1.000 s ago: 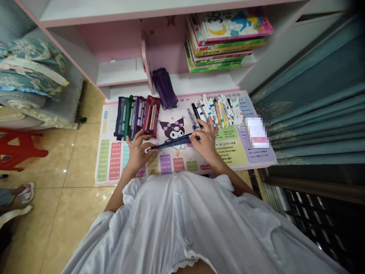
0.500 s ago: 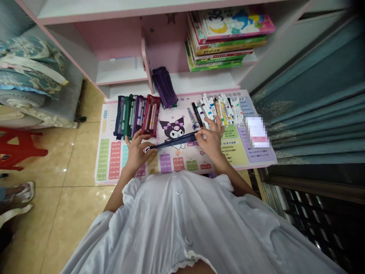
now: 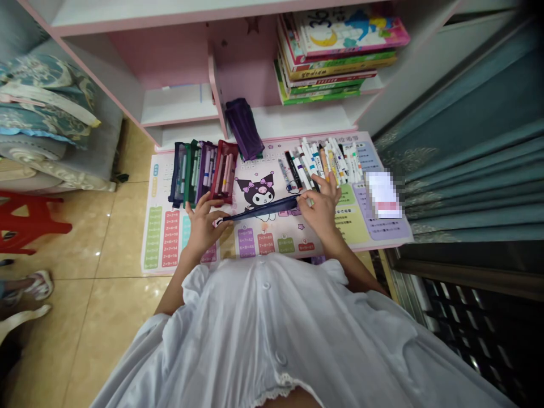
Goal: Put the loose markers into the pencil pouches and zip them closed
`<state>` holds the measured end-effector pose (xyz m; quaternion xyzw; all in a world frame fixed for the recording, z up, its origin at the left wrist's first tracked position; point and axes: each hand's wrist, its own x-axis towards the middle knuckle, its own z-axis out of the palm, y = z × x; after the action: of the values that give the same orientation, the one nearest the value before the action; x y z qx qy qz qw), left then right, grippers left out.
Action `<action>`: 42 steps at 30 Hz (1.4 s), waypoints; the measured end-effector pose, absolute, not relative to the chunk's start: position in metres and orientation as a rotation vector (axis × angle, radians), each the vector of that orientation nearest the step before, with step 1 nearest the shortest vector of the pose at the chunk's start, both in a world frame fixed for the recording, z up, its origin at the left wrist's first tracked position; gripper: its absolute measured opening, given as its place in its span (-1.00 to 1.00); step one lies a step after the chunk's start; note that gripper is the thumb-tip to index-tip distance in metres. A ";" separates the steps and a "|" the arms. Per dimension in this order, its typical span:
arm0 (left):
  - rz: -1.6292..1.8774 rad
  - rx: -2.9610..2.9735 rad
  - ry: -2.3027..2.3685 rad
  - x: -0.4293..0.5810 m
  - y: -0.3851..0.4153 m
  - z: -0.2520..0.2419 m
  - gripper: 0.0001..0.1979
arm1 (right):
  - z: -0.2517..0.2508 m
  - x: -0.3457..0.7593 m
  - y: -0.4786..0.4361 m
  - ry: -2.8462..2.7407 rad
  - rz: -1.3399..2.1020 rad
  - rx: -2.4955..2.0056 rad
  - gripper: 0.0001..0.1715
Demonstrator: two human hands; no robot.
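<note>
Fingers of left hand and right hand pinched together on opposite ends of blue pouch, likely keeping it taut; markers within right hand's reach.

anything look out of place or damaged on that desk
The dark purple pouch lies askew beside the shelf divider, unlike the neat row of four pouches. The loose markers spread unevenly. No damage shows.

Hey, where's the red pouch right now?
In the head view, the red pouch lies left of centre on the desk mat, immediately right of a purple pouch and just beyond the left hand.
</note>
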<state>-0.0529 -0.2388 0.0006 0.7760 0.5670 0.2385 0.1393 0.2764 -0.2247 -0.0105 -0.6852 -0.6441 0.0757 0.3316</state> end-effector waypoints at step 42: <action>1.254 2.120 1.768 -0.017 -0.268 -0.023 -0.81 | -0.040 0.219 -0.236 -1.422 0.369 -1.692 -0.58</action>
<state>-0.0173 -0.2677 -0.0229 0.6983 0.5821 0.4131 0.0547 0.2194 -0.2364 -0.0396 -0.6799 -0.5713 0.1484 0.4352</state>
